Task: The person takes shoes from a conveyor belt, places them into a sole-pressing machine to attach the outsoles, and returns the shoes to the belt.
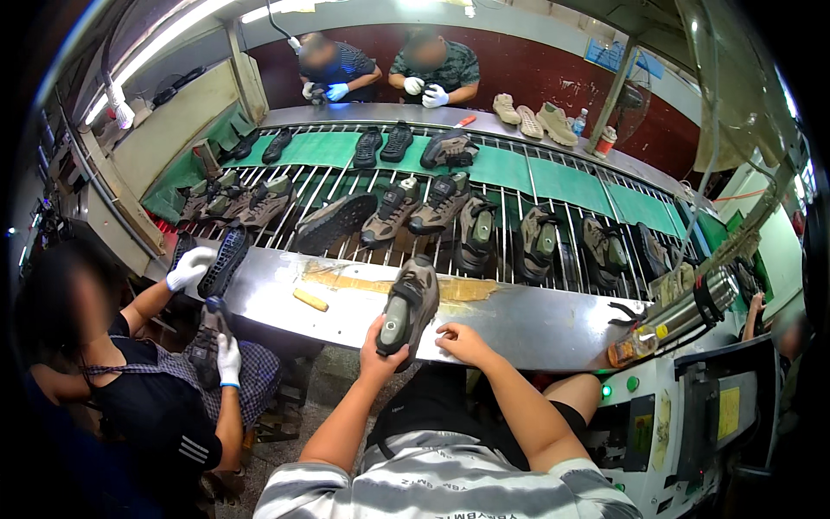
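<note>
My left hand (379, 351) is closed around the heel end of a brown and grey sports shoe (418, 298). The shoe points away from me over the near metal ledge (536, 322), and its pale green insole shows inside the opening. Just right of the shoe, apart from it, my right hand (465, 344) hovers by the ledge's edge, fingers loosely bent and apart, holding nothing. Past the ledge, similar shoes stand on the roller rack, among them one upright shoe (441, 203) and one lying with its dark sole showing (337, 223).
Green belt strips (553, 177) run along the rack. A yellowish block (310, 299) lies on the ledge. Rightward are a steel flask (705, 298), a bottle (635, 346) and a machine (657, 432). A gloved co-worker (147, 381) handles shoe parts at left; two others work across.
</note>
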